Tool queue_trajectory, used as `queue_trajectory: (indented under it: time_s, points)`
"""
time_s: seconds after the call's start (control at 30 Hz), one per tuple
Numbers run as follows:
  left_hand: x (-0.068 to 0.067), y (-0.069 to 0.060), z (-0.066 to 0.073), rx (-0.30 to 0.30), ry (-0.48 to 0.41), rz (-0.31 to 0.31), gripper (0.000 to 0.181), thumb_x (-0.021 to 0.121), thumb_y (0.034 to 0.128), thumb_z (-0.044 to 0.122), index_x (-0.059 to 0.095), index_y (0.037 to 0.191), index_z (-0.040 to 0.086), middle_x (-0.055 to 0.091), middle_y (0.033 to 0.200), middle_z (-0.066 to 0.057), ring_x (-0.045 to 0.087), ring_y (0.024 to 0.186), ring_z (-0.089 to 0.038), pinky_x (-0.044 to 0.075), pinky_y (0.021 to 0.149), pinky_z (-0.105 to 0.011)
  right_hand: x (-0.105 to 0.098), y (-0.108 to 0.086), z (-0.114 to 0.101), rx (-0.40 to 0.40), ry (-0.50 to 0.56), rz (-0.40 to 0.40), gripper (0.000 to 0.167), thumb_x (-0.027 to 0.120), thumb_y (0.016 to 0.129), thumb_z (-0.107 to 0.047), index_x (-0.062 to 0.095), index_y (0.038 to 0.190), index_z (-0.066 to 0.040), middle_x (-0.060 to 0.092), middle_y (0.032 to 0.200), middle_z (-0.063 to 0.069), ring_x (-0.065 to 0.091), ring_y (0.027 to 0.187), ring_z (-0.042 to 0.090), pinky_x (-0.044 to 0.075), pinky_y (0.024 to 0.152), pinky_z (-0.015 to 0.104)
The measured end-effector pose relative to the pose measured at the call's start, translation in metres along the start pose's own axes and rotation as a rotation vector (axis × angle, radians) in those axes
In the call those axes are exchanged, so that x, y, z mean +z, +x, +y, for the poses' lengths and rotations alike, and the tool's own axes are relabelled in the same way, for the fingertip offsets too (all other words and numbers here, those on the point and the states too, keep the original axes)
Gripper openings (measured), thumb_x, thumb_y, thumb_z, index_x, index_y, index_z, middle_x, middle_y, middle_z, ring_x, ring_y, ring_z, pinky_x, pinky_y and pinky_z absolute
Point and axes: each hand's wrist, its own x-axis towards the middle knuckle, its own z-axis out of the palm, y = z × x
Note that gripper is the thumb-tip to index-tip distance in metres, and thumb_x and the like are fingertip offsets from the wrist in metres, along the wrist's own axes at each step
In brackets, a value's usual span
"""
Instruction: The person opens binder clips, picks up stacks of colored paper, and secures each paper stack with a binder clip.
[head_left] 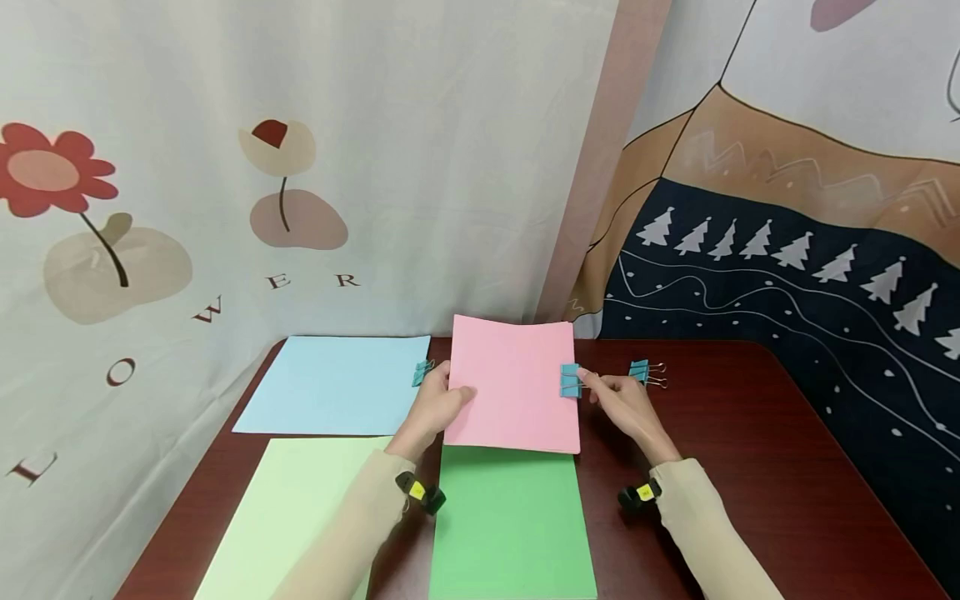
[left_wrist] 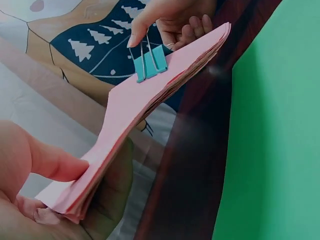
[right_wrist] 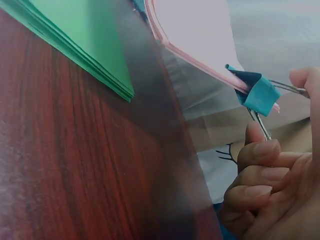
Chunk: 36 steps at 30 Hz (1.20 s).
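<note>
A stack of pink paper (head_left: 513, 383) is held up off the table, its lower edge above a green paper stack (head_left: 513, 533). My left hand (head_left: 433, 406) grips the pink stack's left edge, thumb on the front face and fingers behind, as the left wrist view shows. On the opposite edge sits a teal binder clip (head_left: 570, 379). My right hand (head_left: 626, 408) pinches its wire handles, thumb (right_wrist: 307, 80) on one and curled fingers (right_wrist: 262, 150) against the other. In the right wrist view the clip's blades (right_wrist: 260, 95) straddle the paper edge.
Light blue paper (head_left: 337, 383) lies at the back left, with another teal binder clip (head_left: 422, 372) at its right edge. Light green paper (head_left: 300, 500) lies in front of it. A further binder clip (head_left: 639, 371) rests behind my right hand. Printed curtains (head_left: 450, 167) border the dark red table (head_left: 787, 467).
</note>
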Motion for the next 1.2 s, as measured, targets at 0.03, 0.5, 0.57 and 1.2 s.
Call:
queue_trajectory:
  time_s: [0.03,0.5,0.57,1.2]
  points:
    - [-0.001,0.002,0.0,-0.007,0.016,-0.006,0.036,0.064,0.0953,0.008,0.057,0.129,-0.001,0.067,0.117,-0.02,0.067,0.094,-0.024,0.058,0.077,-0.034,0.0,0.002,-0.001,0.004,-0.012,-0.001,0.081,0.049,0.088,-0.084,0.07,0.087,-0.007,0.065,0.09,0.008,0.053,0.089,0.023,0.039,0.073,0.035]
    - [-0.007,0.027,-0.007,-0.085,0.213,-0.047,0.052,0.068,0.0938,0.013,0.052,0.139,-0.005,0.062,0.132,-0.022,0.062,0.116,-0.032,0.055,0.097,-0.047,0.009,0.034,-0.015,0.041,-0.154,-0.043,0.084,0.046,0.087,-0.086,0.073,0.077,-0.006,0.05,0.06,-0.001,0.052,0.071,0.02,0.038,0.06,0.031]
    - [-0.005,0.03,-0.008,-0.092,0.248,-0.039,0.055,0.069,0.0936,0.014,0.05,0.141,-0.005,0.061,0.133,-0.022,0.062,0.116,-0.033,0.055,0.097,-0.048,0.01,0.039,-0.018,0.056,-0.168,-0.053,0.085,0.046,0.087,-0.086,0.073,0.075,-0.006,0.047,0.057,-0.002,0.051,0.067,0.019,0.037,0.056,0.031]
    - [0.008,0.053,-0.016,-0.106,0.511,-0.031,0.036,0.057,0.0877,-0.002,0.035,0.063,0.014,0.028,0.055,0.002,0.027,0.046,-0.014,0.026,0.043,-0.026,0.019,0.06,-0.02,0.009,-0.344,-0.082,0.069,0.048,0.094,-0.074,0.051,0.058,-0.015,0.043,0.057,0.0,0.052,0.061,0.021,0.039,0.057,0.032]
